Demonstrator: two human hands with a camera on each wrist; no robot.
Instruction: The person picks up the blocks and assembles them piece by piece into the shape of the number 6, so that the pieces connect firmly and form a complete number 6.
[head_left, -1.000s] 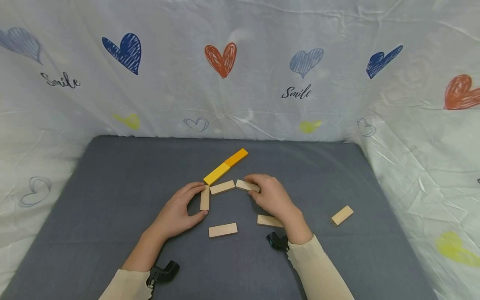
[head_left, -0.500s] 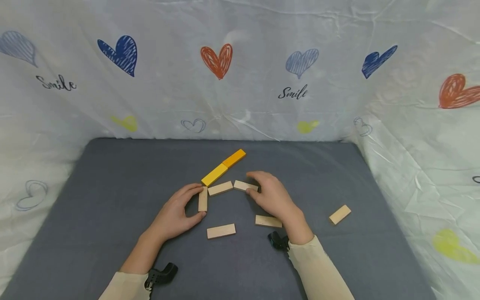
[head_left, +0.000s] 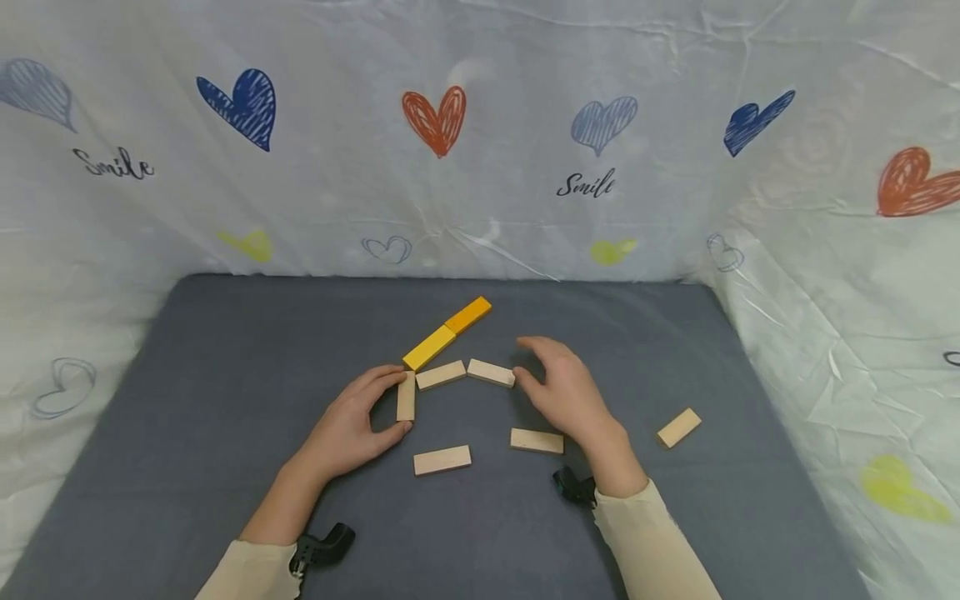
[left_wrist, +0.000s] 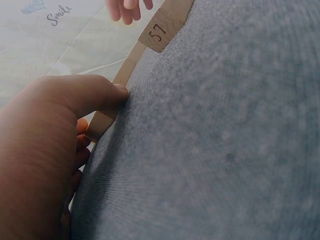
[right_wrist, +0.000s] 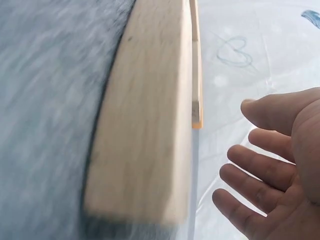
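In the head view, my left hand point(head_left: 348, 425) holds a plain wooden block point(head_left: 406, 397) by its two ends, thumb at the near end and fingertips at the far end. Beside it, a second plain block point(head_left: 441, 375) and a third point(head_left: 491, 372) continue in a bent row. My right hand point(head_left: 566, 392) is just right of the third block, fingers spread and nothing between them. Its palm and loose fingers point(right_wrist: 255, 172) show in the right wrist view. A yellow block point(head_left: 429, 347) and an orange block point(head_left: 468, 315) run diagonally away behind the row.
Nearer to me lie two loose plain blocks, one left point(head_left: 442, 460) and one right point(head_left: 537, 441) by the right forearm. Another loose block point(head_left: 679, 427) lies farther right. A grey cloth point(head_left: 480, 533) covers the table, and a white printed curtain point(head_left: 517, 225) stands behind it.
My right hand has let go of the right end block of the row and moved right, off it. The left hand keeps its place on its block.
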